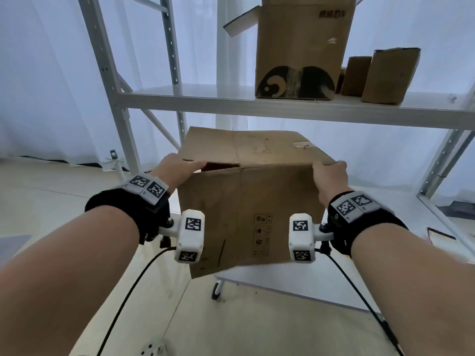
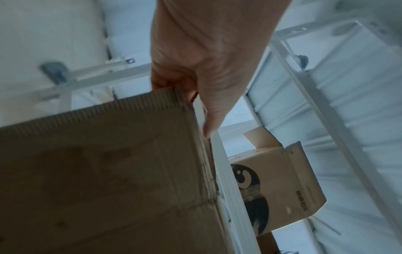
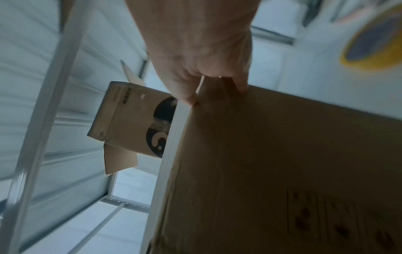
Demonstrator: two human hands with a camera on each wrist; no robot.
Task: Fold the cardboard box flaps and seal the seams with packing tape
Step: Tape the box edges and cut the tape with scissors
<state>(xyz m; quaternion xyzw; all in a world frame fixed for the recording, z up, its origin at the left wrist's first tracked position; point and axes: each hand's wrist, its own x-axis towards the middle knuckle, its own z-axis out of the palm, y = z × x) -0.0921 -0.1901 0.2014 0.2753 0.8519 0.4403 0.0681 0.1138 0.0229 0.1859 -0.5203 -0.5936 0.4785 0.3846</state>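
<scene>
Cardboard box point(image 1: 246, 201) is held between both hands in front of the white shelf rack point(image 1: 282, 109), tilted, flaps folded over its top. Its top left corner is gripped by the left hand point(image 1: 177, 168), fingers curled over the edge; its top right corner is pinched by the right hand point(image 1: 330, 176).

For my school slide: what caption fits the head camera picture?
Both hands, left hand and right hand, grip a cardboard box.
</scene>
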